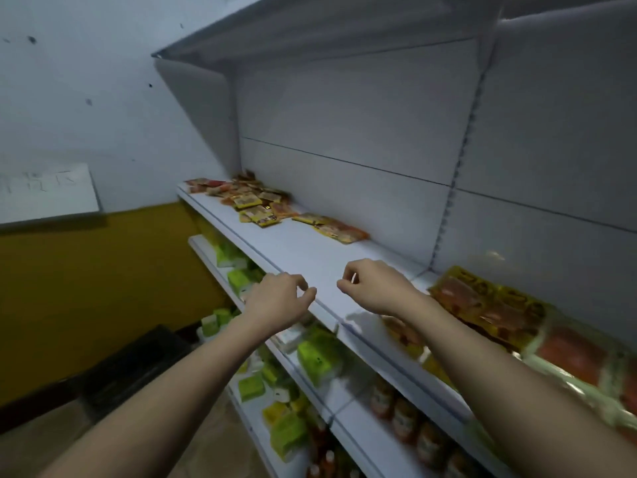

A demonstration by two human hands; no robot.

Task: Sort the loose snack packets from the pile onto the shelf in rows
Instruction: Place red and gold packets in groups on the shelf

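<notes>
A loose pile of small yellow, orange and red snack packets [246,198] lies at the far left end of the white shelf [303,246]. A few more packets [332,227] lie apart from it, closer to me by the back panel. My left hand [277,298] hovers over the shelf's front edge with fingers loosely curled, holding nothing. My right hand [370,282] is just above the bare shelf middle, fingers curled with thumb near the fingertips; nothing shows between them.
Large yellow-and-orange packages [489,305] fill the right end of the same shelf. The lower shelves carry green and white boxes [319,360] and red-labelled jars [406,417]. A dark crate [138,367] sits on the floor at left, near a yellow wall.
</notes>
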